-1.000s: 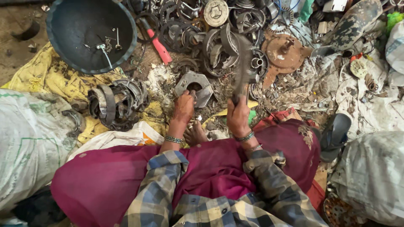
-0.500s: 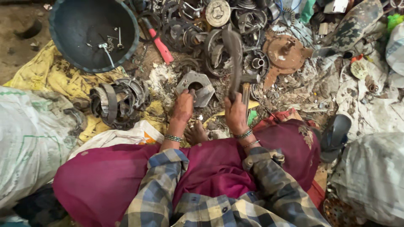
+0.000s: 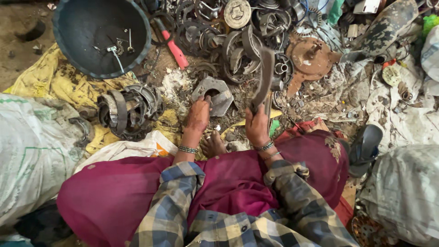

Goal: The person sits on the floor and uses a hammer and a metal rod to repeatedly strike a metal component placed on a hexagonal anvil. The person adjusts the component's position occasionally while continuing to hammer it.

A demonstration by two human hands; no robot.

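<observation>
Here, grey angular metal bracket (image 3: 214, 93), holed, grimy, under left hand (image 3: 198, 115).

The flat grey metal plate (image 3: 214, 95) lies on the littered ground in front of the seated person. It has angled, cut corners and a round hole near its middle, and its surface is dull and dirty. The left hand (image 3: 198, 115) rests its fingers on the plate's near edge. The hammer (image 3: 264, 80) is held in the right hand (image 3: 256, 126), which is closed around the handle. Its dark, worn head is raised above the scrap, just right of the plate, and looks slightly blurred.
</observation>
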